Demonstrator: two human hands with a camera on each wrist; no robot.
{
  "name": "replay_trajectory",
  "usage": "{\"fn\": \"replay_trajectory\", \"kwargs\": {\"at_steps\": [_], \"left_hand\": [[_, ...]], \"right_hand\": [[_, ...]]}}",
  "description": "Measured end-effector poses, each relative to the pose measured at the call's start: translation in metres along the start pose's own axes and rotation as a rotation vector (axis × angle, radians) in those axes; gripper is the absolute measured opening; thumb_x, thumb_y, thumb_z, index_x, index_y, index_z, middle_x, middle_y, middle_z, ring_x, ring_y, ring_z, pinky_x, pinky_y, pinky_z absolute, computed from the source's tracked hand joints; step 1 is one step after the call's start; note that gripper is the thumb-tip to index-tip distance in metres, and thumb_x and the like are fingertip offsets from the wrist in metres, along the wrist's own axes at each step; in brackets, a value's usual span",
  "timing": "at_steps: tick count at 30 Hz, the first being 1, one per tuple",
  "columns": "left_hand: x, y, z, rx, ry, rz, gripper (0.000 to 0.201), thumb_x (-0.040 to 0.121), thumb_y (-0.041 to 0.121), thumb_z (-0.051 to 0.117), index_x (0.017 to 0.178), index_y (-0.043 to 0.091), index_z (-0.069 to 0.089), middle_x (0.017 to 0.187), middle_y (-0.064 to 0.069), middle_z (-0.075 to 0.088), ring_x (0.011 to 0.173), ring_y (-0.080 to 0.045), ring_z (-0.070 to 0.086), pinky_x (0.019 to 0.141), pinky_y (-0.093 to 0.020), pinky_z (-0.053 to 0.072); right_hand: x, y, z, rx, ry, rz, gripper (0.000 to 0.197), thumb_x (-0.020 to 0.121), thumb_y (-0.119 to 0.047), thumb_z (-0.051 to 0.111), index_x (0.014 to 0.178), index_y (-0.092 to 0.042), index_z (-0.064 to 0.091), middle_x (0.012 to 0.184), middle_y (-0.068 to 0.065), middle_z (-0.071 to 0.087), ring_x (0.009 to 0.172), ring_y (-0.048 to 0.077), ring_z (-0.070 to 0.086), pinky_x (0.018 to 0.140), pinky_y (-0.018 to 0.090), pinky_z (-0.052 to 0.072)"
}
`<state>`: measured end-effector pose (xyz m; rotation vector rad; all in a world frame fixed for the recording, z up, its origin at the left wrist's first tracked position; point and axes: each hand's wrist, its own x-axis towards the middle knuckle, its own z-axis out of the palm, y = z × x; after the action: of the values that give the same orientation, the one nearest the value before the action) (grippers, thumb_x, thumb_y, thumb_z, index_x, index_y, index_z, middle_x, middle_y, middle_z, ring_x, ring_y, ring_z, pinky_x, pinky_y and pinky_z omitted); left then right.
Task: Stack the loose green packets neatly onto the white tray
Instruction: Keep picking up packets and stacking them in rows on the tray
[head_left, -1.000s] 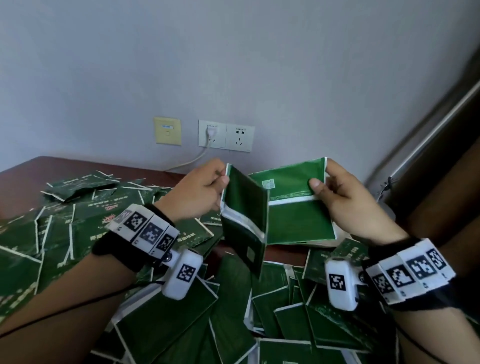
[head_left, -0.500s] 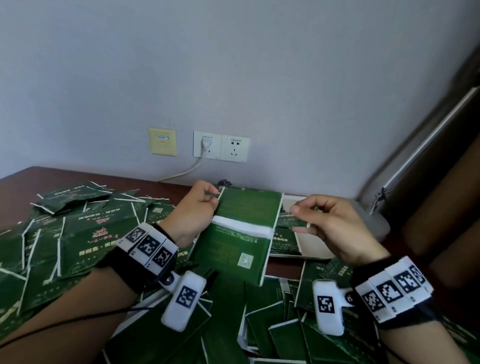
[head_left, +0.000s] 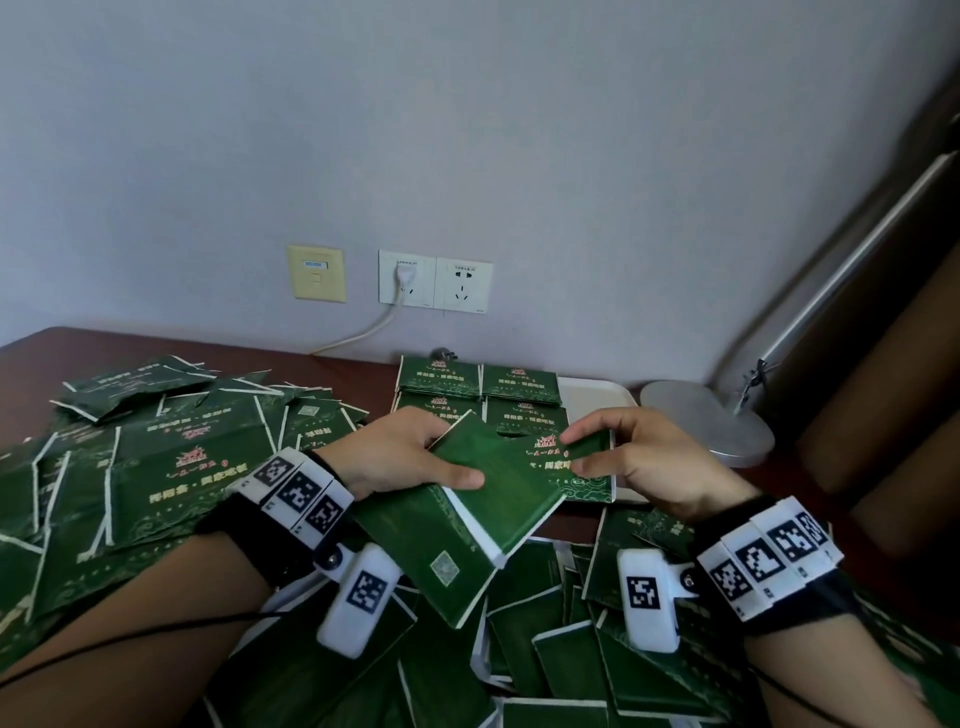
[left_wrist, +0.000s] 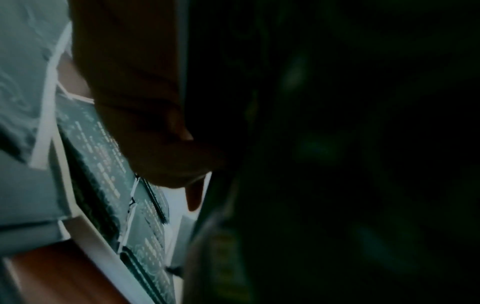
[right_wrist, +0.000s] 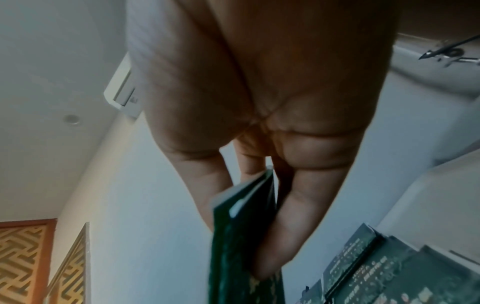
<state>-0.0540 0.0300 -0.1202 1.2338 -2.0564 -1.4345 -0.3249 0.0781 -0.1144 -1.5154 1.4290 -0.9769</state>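
just in front of the white tray (head_left: 597, 395), the left hand (head_left: 395, 457) grips a folded green packet (head_left: 467, 514), thumb on top. the right hand (head_left: 639, 462) pinches another packet (head_left: 587, 457) over the tray. either could slip and mess up the neat stacks (head_left: 478, 389).

A dark brown wooden table (head_left: 62, 348) stands against a pale wall (head_left: 467, 130). On the wall are a yellow data socket (head_left: 316, 273) and a white double power socket (head_left: 435, 281) with a white plug (head_left: 407, 270). A round metal lamp base (head_left: 706, 423) sits at the right.
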Motion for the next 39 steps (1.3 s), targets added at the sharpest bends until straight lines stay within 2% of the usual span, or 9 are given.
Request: {"fn": "replay_trajectory", "kwargs": {"at_steps": [7,12,17,19,23,28,32,36,39], "left_hand": [[0.003,-0.007,-0.003,0.254,-0.093,0.123,0.052,0.084,0.049,0.071,0.085,-0.002,0.064,0.075,-0.011,0.062,0.065,-0.022,0.056,0.066,-0.033,0.047],[-0.004,-0.01,-0.008,0.246,-0.458,0.058,0.028,0.086,0.005,0.071,0.113,0.013,0.07,0.115,-0.009,0.072,0.109,-0.028,0.068,0.099,-0.048,0.052],[-0.005,-0.001,-0.007,0.232,-0.202,0.149,0.038,0.089,-0.003,0.065,0.077,0.029,0.081,0.102,-0.005,0.076,0.101,-0.023,0.07,0.09,-0.03,0.055],[-0.004,0.001,-0.011,0.172,-0.124,0.148,0.034,0.092,-0.006,0.059,0.082,0.017,0.081,0.099,-0.006,0.077,0.101,-0.024,0.071,0.09,-0.034,0.057],[-0.003,0.005,-0.023,0.117,0.054,0.097,0.049,0.091,-0.016,0.038,0.089,0.01,0.08,0.096,-0.001,0.077,0.096,-0.034,0.071,0.087,-0.053,0.057],[-0.001,0.03,-0.028,-0.028,0.027,0.201,0.046,0.086,-0.018,0.028,0.1,-0.013,0.071,0.118,-0.018,0.069,0.094,0.003,0.068,0.103,-0.049,0.042],[0.011,0.046,-0.042,-0.181,-0.083,0.095,0.031,0.093,0.018,0.05,0.101,0.003,0.075,0.132,-0.009,0.062,0.124,-0.025,0.056,0.09,-0.044,0.055],[0.031,0.057,-0.069,0.11,0.036,0.04,0.032,0.094,0.0,0.058,0.119,0.015,0.069,0.145,0.0,0.052,0.126,-0.013,0.047,0.097,-0.035,0.042],[0.053,0.045,-0.091,0.166,0.05,-0.064,0.047,0.088,0.0,0.065,0.127,0.026,0.061,0.133,-0.005,0.056,0.102,-0.016,0.057,0.07,-0.021,0.053]], "right_hand": [[0.001,0.018,-0.01,0.136,0.021,0.07,0.03,0.074,0.016,0.071,0.087,-0.011,0.076,0.09,0.007,0.075,0.08,0.019,0.068,0.071,0.025,0.054],[-0.001,0.024,-0.015,0.131,0.047,0.107,0.031,0.076,0.013,0.072,0.082,-0.017,0.076,0.087,0.005,0.073,0.076,0.018,0.066,0.053,0.023,0.048],[-0.001,0.025,-0.023,0.107,0.093,0.043,0.029,0.076,0.01,0.074,0.083,-0.018,0.077,0.083,-0.003,0.071,0.078,0.019,0.061,0.051,0.02,0.046],[-0.001,0.024,-0.027,0.105,0.12,0.026,0.028,0.076,0.008,0.076,0.084,-0.019,0.078,0.089,0.008,0.065,0.081,0.027,0.057,0.065,0.028,0.049],[-0.002,0.021,-0.032,0.149,0.184,0.006,0.03,0.081,0.009,0.07,0.077,-0.02,0.079,0.089,0.014,0.062,0.079,0.029,0.046,0.055,0.024,0.037],[0.0,0.008,-0.03,0.226,0.323,-0.035,0.029,0.086,0.01,0.062,0.084,-0.014,0.078,0.093,0.017,0.062,0.083,0.027,0.044,0.063,0.031,0.035],[0.012,-0.018,-0.029,0.354,0.341,0.007,0.029,0.086,0.018,0.053,0.094,-0.004,0.07,0.097,0.02,0.07,0.078,0.029,0.065,0.072,0.036,0.058],[0.049,-0.029,-0.034,0.292,0.353,0.063,0.037,0.081,0.023,0.055,0.098,-0.009,0.064,0.098,0.017,0.067,0.078,0.028,0.065,0.071,0.036,0.056],[0.08,-0.023,-0.035,0.209,0.337,0.184,0.04,0.081,0.022,0.059,0.104,-0.011,0.059,0.101,0.022,0.066,0.081,0.033,0.067,0.07,0.041,0.059]]}}
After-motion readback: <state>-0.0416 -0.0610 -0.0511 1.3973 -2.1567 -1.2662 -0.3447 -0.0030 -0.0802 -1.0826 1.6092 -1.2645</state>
